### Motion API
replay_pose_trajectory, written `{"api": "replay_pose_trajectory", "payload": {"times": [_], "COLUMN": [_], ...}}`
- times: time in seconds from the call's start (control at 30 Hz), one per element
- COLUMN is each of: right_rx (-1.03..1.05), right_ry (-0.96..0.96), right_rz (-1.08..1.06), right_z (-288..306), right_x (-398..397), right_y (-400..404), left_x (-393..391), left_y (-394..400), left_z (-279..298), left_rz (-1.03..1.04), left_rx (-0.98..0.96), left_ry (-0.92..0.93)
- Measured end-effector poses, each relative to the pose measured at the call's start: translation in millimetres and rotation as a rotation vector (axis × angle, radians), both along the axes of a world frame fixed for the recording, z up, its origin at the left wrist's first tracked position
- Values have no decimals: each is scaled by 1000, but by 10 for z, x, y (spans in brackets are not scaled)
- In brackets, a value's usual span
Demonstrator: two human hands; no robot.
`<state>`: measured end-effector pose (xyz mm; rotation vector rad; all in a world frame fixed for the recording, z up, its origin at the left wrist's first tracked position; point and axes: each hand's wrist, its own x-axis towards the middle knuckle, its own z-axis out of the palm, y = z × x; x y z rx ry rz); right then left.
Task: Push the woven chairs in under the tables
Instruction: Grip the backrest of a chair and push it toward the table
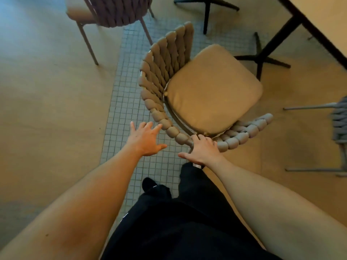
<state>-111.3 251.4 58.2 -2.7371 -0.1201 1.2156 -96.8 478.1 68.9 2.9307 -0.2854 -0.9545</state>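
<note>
A tan woven chair (212,94) with a padded seat stands in the middle, its curved braided back toward me. It faces a pale table (323,21) at the upper right, clear of the table's edge. My right hand (201,152) lies on the rim of the chair back with its fingers over the braid. My left hand (145,140) hovers with spread fingers just left of the back, fingertips close to the weave; I cannot tell whether they touch.
A second woven chair (114,12) stands at the top left. Black cross-shaped table feet (261,59) sit beyond the seat. A grey woven chair (339,124) juts in at the right edge. My dark trouser legs and shoe (150,184) are below.
</note>
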Motion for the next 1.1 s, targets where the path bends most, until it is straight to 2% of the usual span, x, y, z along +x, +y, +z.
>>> {"api": "replay_pose_trajectory", "payload": {"times": [0.4,0.63,0.9,1.0,1.1], "right_rx": [-10,-18,-88,-151,-189], "right_ry": [-18,26,47,68,38], "right_rz": [-335,-439,-563,-542,-516], "right_z": [-87,-161,-286,-349,-464], "right_x": [110,152,307,310,353], "right_y": [194,377,685,825,863], "left_x": [719,1211,1734,1841,1954], "left_y": [245,186,252,344,331], "left_z": [-208,-321,-496,-565,-615], "left_rz": [-368,-551,-816,-891,-927], "left_rx": [19,42,192,206,193], "left_ry": [-21,-19,55,88,35]}}
